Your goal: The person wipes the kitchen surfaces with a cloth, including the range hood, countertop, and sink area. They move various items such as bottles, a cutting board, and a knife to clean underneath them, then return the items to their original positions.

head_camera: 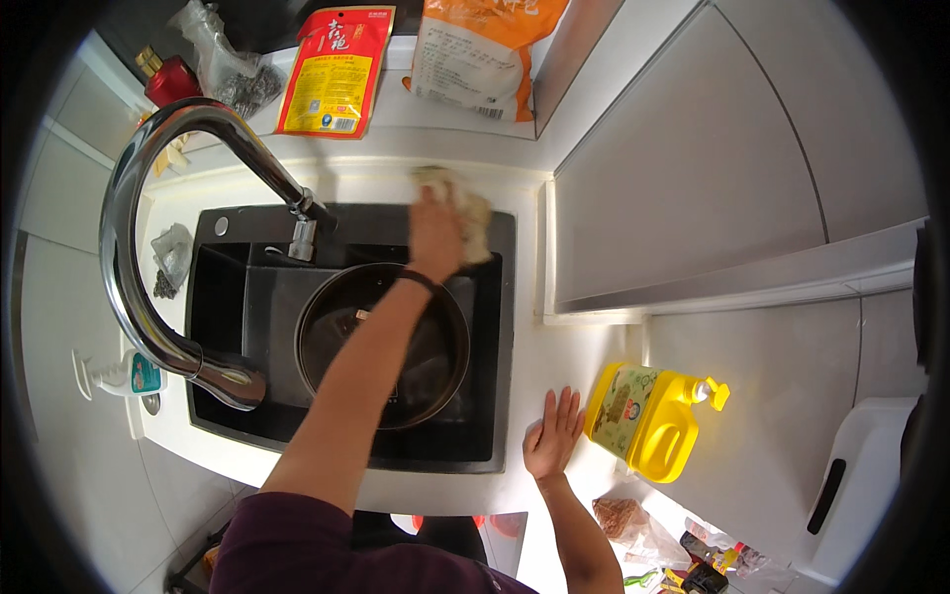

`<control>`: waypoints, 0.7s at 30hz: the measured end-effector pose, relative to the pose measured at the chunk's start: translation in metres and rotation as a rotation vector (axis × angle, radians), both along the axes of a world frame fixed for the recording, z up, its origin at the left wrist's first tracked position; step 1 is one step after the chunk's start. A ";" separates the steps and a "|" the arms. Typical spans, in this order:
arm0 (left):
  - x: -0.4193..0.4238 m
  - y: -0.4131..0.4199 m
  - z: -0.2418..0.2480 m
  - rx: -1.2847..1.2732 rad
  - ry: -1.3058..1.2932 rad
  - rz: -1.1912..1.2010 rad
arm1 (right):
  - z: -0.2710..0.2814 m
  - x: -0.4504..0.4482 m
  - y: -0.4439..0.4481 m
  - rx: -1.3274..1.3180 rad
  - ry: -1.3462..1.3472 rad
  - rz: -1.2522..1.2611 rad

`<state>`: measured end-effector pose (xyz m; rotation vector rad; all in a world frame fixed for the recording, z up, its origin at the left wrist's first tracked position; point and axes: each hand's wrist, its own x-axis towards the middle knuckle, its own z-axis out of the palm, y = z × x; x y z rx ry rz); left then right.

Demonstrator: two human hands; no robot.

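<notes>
My left hand [436, 232], blurred, presses and grips a pale cloth [475, 219] over the back right rim of the black sink [510, 334]. A dark band circles its wrist. Beneath the left forearm a round dark pan with what looks like a glass lid [438, 356] sits in the basin, partly covered by the arm. My right hand [553, 438] lies flat on the white countertop [531, 379], fingers slightly apart and holding nothing, close to a yellow pump jug [668, 434]. A chrome gooseneck faucet [122, 245] arches over the sink's left part.
A spray bottle [137, 373] and a small plastic bag [173, 252] stand left of the sink. Behind it are a red-yellow pouch [338, 74], an orange-white bag [475, 67] and a red bottle [172, 80]. Bagged food [620, 516] lies at lower right; a grey panel [690, 171] bounds the right.
</notes>
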<state>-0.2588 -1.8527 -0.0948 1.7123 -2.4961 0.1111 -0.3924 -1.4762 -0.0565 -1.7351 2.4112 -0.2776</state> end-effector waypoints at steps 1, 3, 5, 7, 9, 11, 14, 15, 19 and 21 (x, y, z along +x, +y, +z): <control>-0.022 0.009 -0.005 0.022 0.121 -0.042 | -0.001 0.001 -0.001 0.001 0.004 0.007; -0.060 0.027 0.028 0.140 0.227 -0.194 | -0.002 -0.005 0.004 0.006 0.021 -0.020; -0.051 0.025 -0.005 -0.026 0.357 -0.254 | -0.004 0.002 -0.002 -0.011 -0.017 0.008; -0.044 0.021 0.005 -0.002 0.216 -0.262 | -0.002 -0.003 0.002 -0.003 -0.012 -0.016; -0.018 0.012 0.011 0.038 0.022 -0.174 | -0.001 -0.004 0.002 -0.007 -0.018 -0.025; 0.028 -0.002 0.010 0.076 -0.081 0.040 | 0.000 -0.004 0.003 -0.005 -0.023 -0.029; 0.111 -0.018 -0.004 -0.022 -0.026 0.242 | 0.001 -0.003 0.001 -0.011 -0.014 -0.023; 0.119 -0.015 -0.003 -0.064 0.202 0.200 | 0.001 -0.002 0.000 -0.002 -0.027 -0.022; 0.084 -0.018 -0.016 -0.080 0.509 0.107 | 0.001 -0.002 0.000 0.001 -0.050 -0.021; 0.040 -0.010 0.001 0.022 0.696 0.042 | 0.004 -0.004 0.001 0.013 -0.063 -0.036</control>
